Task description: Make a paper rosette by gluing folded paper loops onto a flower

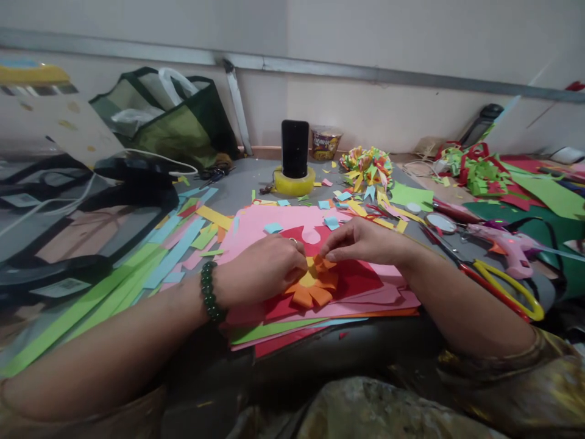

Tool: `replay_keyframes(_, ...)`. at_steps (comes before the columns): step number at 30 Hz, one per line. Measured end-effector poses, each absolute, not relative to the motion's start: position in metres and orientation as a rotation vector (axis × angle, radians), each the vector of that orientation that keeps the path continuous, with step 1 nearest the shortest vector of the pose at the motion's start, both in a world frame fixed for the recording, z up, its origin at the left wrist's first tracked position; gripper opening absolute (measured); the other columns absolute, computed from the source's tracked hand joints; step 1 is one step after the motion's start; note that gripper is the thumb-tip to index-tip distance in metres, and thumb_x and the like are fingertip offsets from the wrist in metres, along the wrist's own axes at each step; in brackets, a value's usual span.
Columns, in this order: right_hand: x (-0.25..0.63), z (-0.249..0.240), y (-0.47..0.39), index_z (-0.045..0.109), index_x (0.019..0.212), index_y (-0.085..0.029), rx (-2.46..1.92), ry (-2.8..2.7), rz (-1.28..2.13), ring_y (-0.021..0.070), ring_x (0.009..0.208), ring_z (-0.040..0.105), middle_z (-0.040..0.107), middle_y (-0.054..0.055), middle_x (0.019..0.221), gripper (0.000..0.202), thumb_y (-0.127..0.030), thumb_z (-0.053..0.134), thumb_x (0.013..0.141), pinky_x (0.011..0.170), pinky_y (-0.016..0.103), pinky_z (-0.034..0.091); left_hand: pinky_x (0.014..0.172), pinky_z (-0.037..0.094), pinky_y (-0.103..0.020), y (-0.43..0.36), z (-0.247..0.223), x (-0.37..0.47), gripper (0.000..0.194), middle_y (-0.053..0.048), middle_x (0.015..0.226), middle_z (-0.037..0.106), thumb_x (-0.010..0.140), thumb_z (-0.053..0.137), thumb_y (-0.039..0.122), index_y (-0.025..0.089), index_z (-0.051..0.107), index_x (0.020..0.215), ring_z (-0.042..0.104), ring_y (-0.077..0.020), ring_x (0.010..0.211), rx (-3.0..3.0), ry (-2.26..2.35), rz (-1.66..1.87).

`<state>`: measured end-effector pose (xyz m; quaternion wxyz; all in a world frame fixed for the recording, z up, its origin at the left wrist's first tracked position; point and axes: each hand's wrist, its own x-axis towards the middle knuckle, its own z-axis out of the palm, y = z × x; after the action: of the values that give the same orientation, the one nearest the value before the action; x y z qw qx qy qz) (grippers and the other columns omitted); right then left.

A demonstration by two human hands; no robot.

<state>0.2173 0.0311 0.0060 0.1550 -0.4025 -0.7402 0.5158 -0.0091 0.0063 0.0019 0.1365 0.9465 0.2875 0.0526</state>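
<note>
One orange paper flower (315, 295) on red paper sheet (361, 284), atop pink sheets (249, 221). Left hand (272, 267) curled at flower's left side; right hand (355, 241), fingertips bunched, at upper right. Can't tell if either grips.

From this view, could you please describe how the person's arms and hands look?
The left hand is ungloved, with a silvery ring; a dark green beaded bracelet circles that wrist. The right hand is ungloved, without visible jewellery. The right sleeve is brownish with yellowish patterning.
</note>
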Motion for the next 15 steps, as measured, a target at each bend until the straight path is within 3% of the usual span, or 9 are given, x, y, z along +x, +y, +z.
replay_keyframes(4, 0.2143, 0.0004, 0.0314, 0.081, 0.08, -0.016, -1.165, -2.135, 1.434, 0.0125, 0.064, 0.063, 0.076, 0.001, 0.072, 0.014, -0.024, 0.074, 0.071, 0.062, 0.024, 0.048, 0.057, 0.032, -0.027, 0.0047, 0.004, -0.0096, 0.026, -0.001, 0.066, 0.058, 0.075, 0.048, 0.002, 0.017, 0.052, 0.054, 0.043, -0.0112, 0.055, 2.715, 0.818, 0.15)
replay_keyframes(10, 0.2117, -0.0017, 0.0284, 0.082, 0.08, -0.018, -1.207, -2.273, 1.235, 0.0141, 0.066, 0.066, 0.078, 0.002, 0.075, 0.013, -0.018, 0.07, 0.074, 0.063, 0.023, 0.049, 0.056, 0.032, -0.028, 0.0018, 0.0074, -0.0083, 0.026, 0.001, 0.063, 0.056, 0.076, 0.05, 0.001, 0.018, 0.054, 0.057, 0.044, -0.0126, 0.055, 2.735, 0.856, 0.09)
replay_keyframes(15, 0.2101, -0.0004, 0.0244, 0.082, 0.079, -0.021, -1.193, -2.367, 1.079, 0.0127, 0.065, 0.065, 0.078, 0.0, 0.074, 0.017, -0.014, 0.067, 0.076, 0.061, 0.022, 0.047, 0.056, 0.033, -0.028, -0.0025, 0.0098, -0.0081, 0.021, 0.0, 0.069, 0.064, 0.08, 0.056, 0.003, 0.019, 0.069, 0.084, 0.055, -0.0161, 0.06, 2.767, 0.936, 0.039)
